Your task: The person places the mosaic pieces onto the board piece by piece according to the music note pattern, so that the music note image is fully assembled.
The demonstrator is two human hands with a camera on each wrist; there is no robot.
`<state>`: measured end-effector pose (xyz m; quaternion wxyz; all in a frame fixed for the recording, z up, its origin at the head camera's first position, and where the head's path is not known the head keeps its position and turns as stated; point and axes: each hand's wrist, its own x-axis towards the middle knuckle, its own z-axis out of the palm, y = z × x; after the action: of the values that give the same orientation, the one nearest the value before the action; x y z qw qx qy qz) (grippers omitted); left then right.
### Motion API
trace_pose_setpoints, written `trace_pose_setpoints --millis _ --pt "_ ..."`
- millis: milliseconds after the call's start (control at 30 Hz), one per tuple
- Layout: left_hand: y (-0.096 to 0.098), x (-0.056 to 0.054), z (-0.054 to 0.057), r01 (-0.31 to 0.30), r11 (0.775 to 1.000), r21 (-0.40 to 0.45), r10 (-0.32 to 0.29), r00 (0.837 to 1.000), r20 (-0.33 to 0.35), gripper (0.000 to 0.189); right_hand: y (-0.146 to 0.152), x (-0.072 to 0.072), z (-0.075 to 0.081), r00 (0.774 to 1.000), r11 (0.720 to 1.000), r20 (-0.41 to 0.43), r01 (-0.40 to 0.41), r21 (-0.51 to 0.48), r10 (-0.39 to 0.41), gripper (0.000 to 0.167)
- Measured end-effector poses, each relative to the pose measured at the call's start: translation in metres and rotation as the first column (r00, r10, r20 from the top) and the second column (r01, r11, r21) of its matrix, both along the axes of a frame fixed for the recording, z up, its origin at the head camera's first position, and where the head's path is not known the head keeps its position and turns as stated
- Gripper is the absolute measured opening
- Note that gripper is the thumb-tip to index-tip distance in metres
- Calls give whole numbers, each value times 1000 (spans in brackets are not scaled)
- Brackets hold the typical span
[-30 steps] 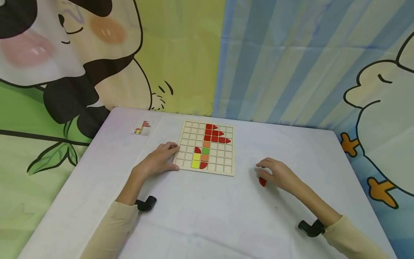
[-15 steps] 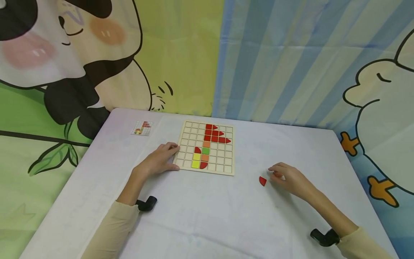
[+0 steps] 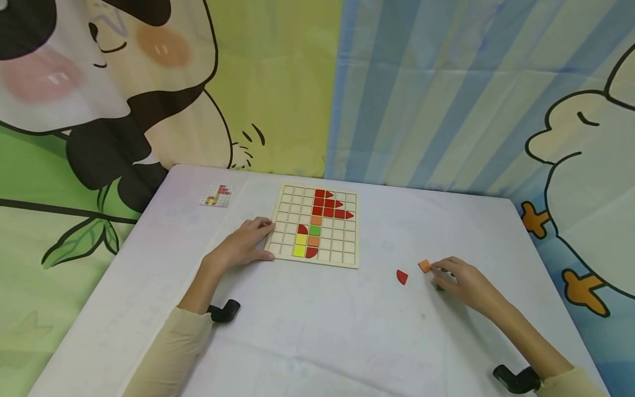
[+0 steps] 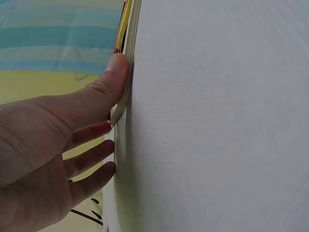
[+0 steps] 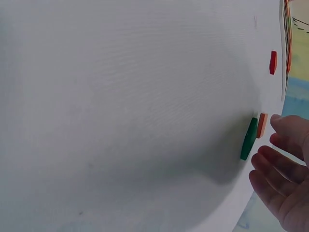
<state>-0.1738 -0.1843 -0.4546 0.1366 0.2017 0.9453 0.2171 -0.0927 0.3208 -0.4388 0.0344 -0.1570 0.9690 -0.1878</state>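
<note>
My left hand (image 3: pixel 242 242) rests against the left edge of a wooden grid board (image 3: pixel 342 242), its thumb at the near left corner. In the left wrist view that thumb touches the board's rim (image 4: pixel 129 79). Red, yellow, orange and green tiles fill part of the grid. On the right, my right hand (image 3: pixel 463 282) hovers low with loosely bent fingers around several loose pieces. An orange square tile (image 3: pixel 424 266) lies by its fingertips. A green tile (image 5: pixel 248 138) is partly hidden under the hand in the head view. Left of them lies a red quarter-circle tile (image 3: pixel 402 277).
A small pattern card (image 3: pixel 216 196) printed with a coloured grid lies left of the board. The white tabletop (image 3: pixel 317 331) ends at the back against a cartoon-printed cloth (image 3: pixel 421 82). Both wrists carry black cameras (image 3: pixel 224 311).
My right hand has drawn away to the right, uncovering the red tile. The orange and green tiles have come into view beside it. My left hand and the board stay put.
</note>
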Motion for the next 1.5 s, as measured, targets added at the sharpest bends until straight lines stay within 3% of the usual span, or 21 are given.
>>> trace_pose_setpoints --millis 267,667,833,1000,1233,1500 --pt "1 1 1 7 1000 5 -7 1000 -25 84 8 3 -5 997 997 -56 -58 56 61 33" --pt "1 0 3 3 1000 -1 -3 1000 -13 84 10 0 -6 998 994 -13 -64 93 65 25" --pt "1 0 3 7 1000 -4 -7 1000 -10 84 9 1 -7 999 991 24 -41 124 38 16" --pt "1 0 3 7 1000 -6 -7 1000 -11 84 8 6 -8 999 976 30 10 218 -17 23" --pt "0 1 2 10 1000 3 -10 1000 -7 84 7 4 -7 974 987 199 82 141 -109 26" --pt "0 1 3 4 1000 0 -4 1000 -7 85 5 2 -6 981 995 185 36 91 -52 19"
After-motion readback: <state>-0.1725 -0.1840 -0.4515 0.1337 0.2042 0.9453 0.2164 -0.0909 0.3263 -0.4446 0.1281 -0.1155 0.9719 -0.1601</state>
